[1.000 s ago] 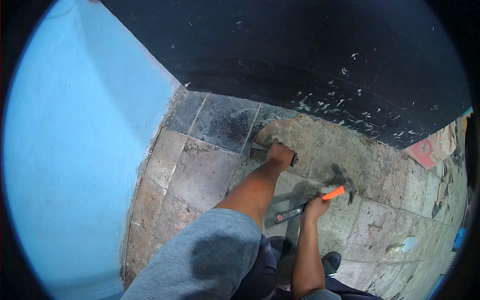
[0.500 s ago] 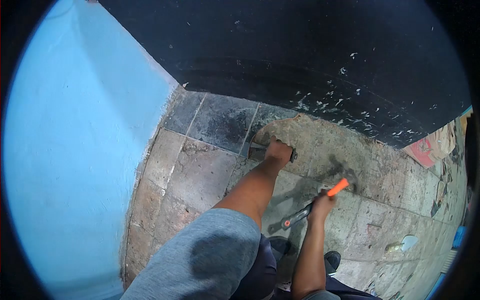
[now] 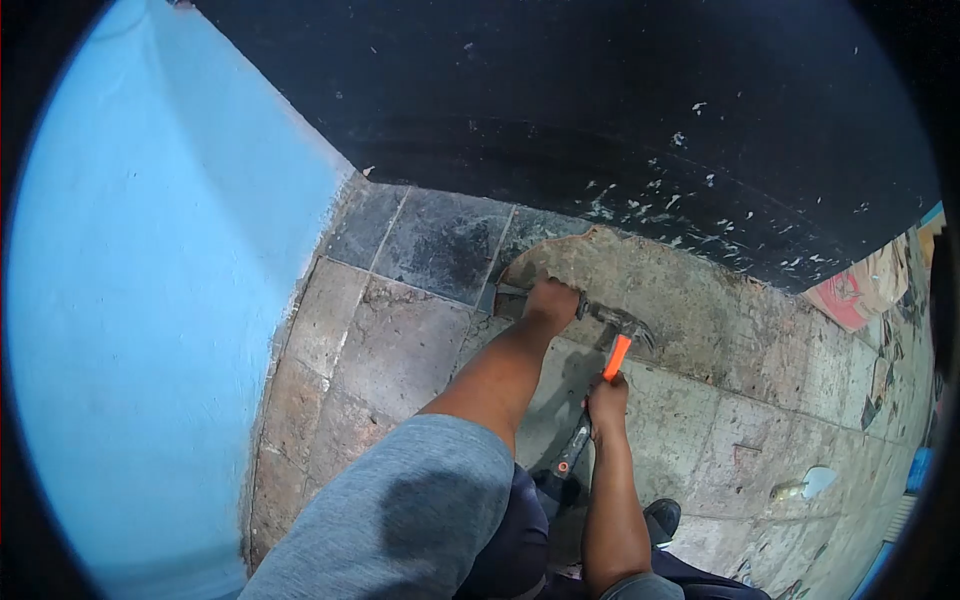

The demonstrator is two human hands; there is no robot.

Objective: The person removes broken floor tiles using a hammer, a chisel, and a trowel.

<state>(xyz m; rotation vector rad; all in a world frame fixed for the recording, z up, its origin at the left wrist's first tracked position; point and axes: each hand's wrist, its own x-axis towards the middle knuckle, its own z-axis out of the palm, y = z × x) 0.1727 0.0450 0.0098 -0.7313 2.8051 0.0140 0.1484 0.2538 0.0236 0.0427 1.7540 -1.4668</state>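
My left hand [image 3: 550, 303] is closed round the handle of a flat-bladed chisel [image 3: 511, 291], held low over the floor. The blade points left, at the broken edge of a dark floor tile [image 3: 448, 245]; exact contact at the tip is hard to see. My right hand [image 3: 607, 402] grips a claw hammer [image 3: 618, 358] by its orange and black handle. The hammer head lies at the butt end of the chisel, seemingly touching it. Fingers hide most of the chisel handle.
A light blue wall [image 3: 150, 300] stands at the left and a dark wall [image 3: 560, 90] ahead. Rough stripped floor [image 3: 690, 300] spreads right. A paper sack [image 3: 860, 290] and a trowel-like tool [image 3: 815, 484] lie farther right. My shoe [image 3: 662, 518] is below.
The hammer has swung left and its head, blurred before, now meets the chisel's butt end. My left hand and the chisel stay almost in place.
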